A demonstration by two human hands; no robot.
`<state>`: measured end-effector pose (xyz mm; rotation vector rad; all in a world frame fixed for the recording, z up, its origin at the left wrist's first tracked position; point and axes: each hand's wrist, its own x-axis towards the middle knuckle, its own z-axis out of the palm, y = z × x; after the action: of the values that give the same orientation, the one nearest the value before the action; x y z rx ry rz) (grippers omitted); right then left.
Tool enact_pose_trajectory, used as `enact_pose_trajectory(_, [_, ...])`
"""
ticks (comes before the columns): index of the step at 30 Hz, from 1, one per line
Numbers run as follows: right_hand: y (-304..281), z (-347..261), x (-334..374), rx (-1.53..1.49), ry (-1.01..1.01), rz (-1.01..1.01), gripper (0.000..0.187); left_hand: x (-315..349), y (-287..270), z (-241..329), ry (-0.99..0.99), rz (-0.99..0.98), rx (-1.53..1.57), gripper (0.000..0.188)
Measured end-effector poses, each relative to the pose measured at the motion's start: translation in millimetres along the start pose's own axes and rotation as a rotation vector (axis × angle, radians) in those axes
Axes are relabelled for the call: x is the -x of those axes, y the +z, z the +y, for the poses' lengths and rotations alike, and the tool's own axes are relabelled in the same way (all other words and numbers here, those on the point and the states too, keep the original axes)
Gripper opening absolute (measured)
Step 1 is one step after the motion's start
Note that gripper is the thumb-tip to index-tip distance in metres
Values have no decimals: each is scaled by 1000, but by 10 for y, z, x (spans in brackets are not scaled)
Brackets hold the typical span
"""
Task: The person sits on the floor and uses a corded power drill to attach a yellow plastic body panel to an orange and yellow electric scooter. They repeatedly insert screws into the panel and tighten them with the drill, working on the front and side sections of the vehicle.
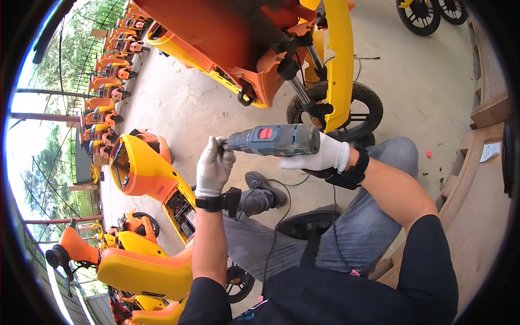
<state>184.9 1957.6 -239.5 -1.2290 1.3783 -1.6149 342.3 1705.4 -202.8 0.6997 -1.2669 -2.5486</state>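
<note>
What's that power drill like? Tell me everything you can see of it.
The power drill looks dark blue-grey and plastic, with a red patch on its body. Held roughly level in front of the person, it points left. The gloved right hand holds it near the rear, hiding most of its handle; the gloved left hand has its fingers at the nose, covering the tip.

At 10 o'clock, a long row of orange and yellow scooters (111, 70) stands near a tall, thin-barred metal fence (107, 23), with leafy green trees (76, 32) behind. At 9 o'clock is a rounded yellow and orange scooter body (142, 168). Round black wheels with spokes (420, 17) peek in between 1 and 2. At 3, a tiny red thing (429, 154) lies on the grey concrete floor (433, 97); farther out, a white paper scrap (490, 152) sits on brown wooden boards (482, 184).
</note>
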Motion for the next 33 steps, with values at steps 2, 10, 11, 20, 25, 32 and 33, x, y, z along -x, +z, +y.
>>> enact_pose_trajectory(2, [35,-64,-39,-35,-9,4,31,44,-25,46,26,-21,-51,20])
enact_pose_trajectory(10, [133,-115,-10,-153,-16,-12,33,192,-193,38,12,12,53,17])
enact_pose_trajectory(11, [114,-131,-2,-150,-25,-7,33,194,-197,45,5,29,86,17])
enact_pose_trajectory(20, [-309,-982,266,-342,-83,380,36,372,-321,-481,-190,-4,-195,18])
enact_pose_trajectory(25, [-855,-1102,633,-916,-313,658,28,276,116,-1155,-218,-464,-1245,36])
enact_pose_trajectory(32, [-1118,-599,1056,-944,-254,1119,20,359,369,-1751,-373,-1046,-1839,62])
enact_pose_trajectory(33, [-1096,-499,1083,-901,-231,1171,21,364,387,-1806,-404,-1124,-1901,60])
